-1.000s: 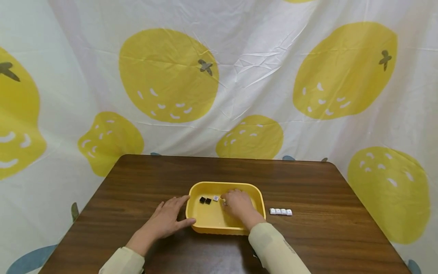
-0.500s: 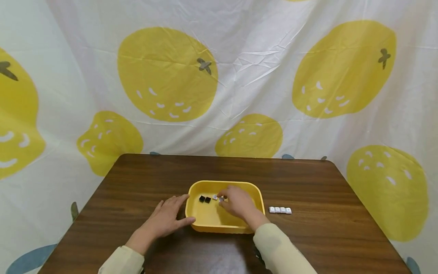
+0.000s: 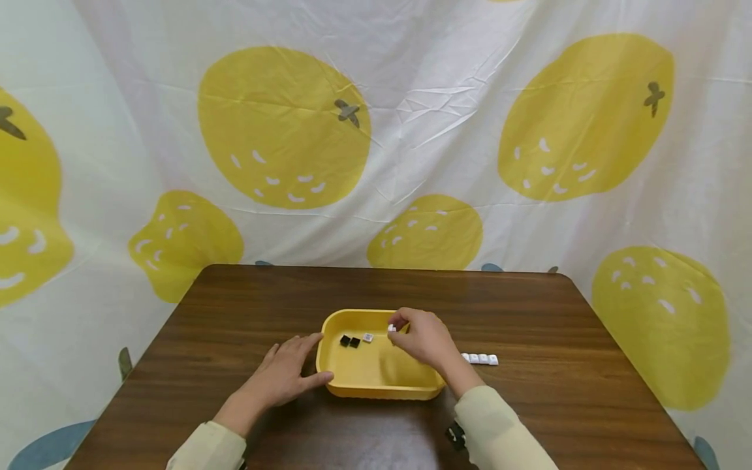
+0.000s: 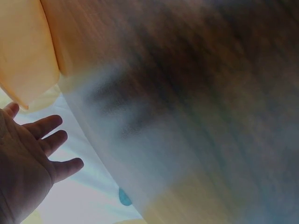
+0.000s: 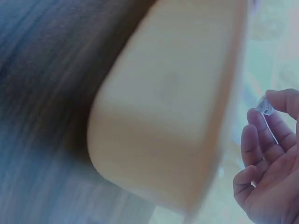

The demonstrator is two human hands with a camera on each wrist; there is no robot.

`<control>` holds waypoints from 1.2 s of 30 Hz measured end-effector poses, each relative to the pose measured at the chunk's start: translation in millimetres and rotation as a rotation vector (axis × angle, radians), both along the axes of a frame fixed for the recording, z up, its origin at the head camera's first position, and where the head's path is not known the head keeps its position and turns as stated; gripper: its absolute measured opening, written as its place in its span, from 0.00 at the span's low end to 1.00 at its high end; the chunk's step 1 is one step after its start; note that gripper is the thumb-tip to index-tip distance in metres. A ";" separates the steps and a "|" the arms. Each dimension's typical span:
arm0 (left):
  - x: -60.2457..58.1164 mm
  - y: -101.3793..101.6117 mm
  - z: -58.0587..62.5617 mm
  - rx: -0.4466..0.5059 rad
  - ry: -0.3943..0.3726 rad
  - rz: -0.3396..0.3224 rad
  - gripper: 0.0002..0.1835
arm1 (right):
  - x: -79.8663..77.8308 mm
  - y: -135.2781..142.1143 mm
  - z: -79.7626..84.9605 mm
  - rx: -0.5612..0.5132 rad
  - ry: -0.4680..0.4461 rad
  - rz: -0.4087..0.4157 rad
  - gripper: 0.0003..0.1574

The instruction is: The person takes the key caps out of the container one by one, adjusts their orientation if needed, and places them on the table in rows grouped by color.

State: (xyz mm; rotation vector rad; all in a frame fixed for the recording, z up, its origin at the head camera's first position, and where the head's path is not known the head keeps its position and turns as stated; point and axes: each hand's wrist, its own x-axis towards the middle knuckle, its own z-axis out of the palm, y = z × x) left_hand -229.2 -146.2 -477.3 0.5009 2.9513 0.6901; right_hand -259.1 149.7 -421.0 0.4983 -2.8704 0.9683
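My right hand (image 3: 427,339) pinches a white keycap (image 3: 391,328) between thumb and fingertips, raised above a yellow tray (image 3: 382,393). The same keycap (image 5: 265,106) shows at the fingertips in the right wrist view. Inside the tray, one white keycap (image 3: 367,337) lies beside two black keycaps, a left one (image 3: 344,340) and a right one (image 3: 355,342). With fingers spread, my left hand (image 3: 284,372) touches the tray's left side; its palm (image 4: 23,163) shows in the left wrist view.
A row of several white keycaps (image 3: 483,359) lies on the brown wooden table (image 3: 264,294) to the right of the tray, its left end partly hidden by my right wrist. A lemon-print curtain (image 3: 411,130) hangs behind the table.
My right hand has taken hold of a white keycap in the tray, lifted it and moved to the right with it. The left hand has stayed at the tray's left side.
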 end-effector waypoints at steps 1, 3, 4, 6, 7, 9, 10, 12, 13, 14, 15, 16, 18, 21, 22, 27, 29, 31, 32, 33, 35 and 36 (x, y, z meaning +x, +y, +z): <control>-0.2 -0.1 -0.2 0.000 -0.001 -0.001 0.46 | -0.2 2.5 1.8 -0.019 -0.010 -0.015 0.10; -0.5 -0.1 -0.2 0.000 -0.002 -0.001 0.46 | -0.4 8.0 5.2 -0.067 -0.041 -0.039 0.12; -0.5 -0.1 -0.2 0.000 -0.002 -0.001 0.46 | -0.6 11.0 6.6 -0.085 -0.046 -0.049 0.13; -0.6 0.0 -0.1 -0.003 -0.002 0.000 0.46 | -1.2 17.5 8.5 -0.116 -0.063 -0.070 0.14; -0.5 0.1 0.2 -0.004 -0.002 0.000 0.46 | -1.6 21.1 9.0 -0.132 -0.067 -0.078 0.14; -0.2 0.4 0.8 -0.004 -0.003 0.001 0.46 | -1.8 28.5 10.3 -0.160 -0.070 -0.093 0.15; -0.2 0.5 1.0 -0.004 -0.002 0.001 0.46 | -1.9 32.4 10.9 -0.172 -0.074 -0.100 0.15; 0.2 0.8 1.7 -0.003 -0.003 0.002 0.46 | -2.6 40.9 10.7 -0.191 -0.080 -0.114 0.16; 0.4 1.0 1.9 -0.002 -0.003 0.002 0.46 | -3.0 45.4 10.4 -0.202 -0.086 -0.122 0.16; 0.7 1.1 2.3 0.000 -0.004 0.002 0.46 | -3.2 50.3 9.8 -0.213 -0.094 -0.130 0.16; 0.8 1.1 2.5 0.000 -0.004 0.002 0.46 | -3.4 55.2 9.2 -0.222 -0.102 -0.138 0.16; 0.8 1.2 2.6 -0.001 -0.003 0.002 0.46 | -3.4 60.3 8.7 -0.234 -0.112 -0.146 0.15; 0.9 1.4 3.2 0.000 -0.002 -0.001 0.46 | -2.9 71.2 7.3 -0.253 -0.126 -0.162 0.15; 0.9 1.7 3.3 -0.002 -0.006 -0.005 0.46 | -0.7 88.2 4.9 -0.273 -0.128 -0.184 0.16; 1.0 1.8 3.3 -0.002 -0.006 -0.007 0.46 | 0.1 94.1 3.7 -0.281 -0.128 -0.191 0.16; 1.7 1.5 3.6 0.003 -0.008 -0.007 0.46 | 5.5 123.2 -5.0 -0.323 -0.138 -0.223 0.17; 1.6 1.2 3.5 0.002 -0.008 -0.005 0.46 | 7.7 134.1 -9.0 -0.309 -0.138 -0.245 0.17; 1.1 1.0 3.1 0.002 -0.010 -0.002 0.46 | 9.6 144.4 -12.9 -0.275 -0.137 -0.267 0.17; 1.0 0.9 3.1 0.004 -0.009 -0.002 0.46 | 10.3 149.6 -14.6 -0.257 -0.137 -0.276 0.17; 0.9 0.8 3.2 0.003 -0.010 -0.002 0.46 | 11.0 154.7 -16.3 -0.241 -0.136 -0.278 0.17; 1.2 0.7 3.6 0.004 -0.010 -0.004 0.46 | 13.4 164.1 -20.1 -0.205 -0.136 -0.284 0.17; 1.3 0.6 3.4 0.006 -0.009 -0.006 0.46 | 14.9 168.6 -21.9 -0.191 -0.141 -0.287 0.17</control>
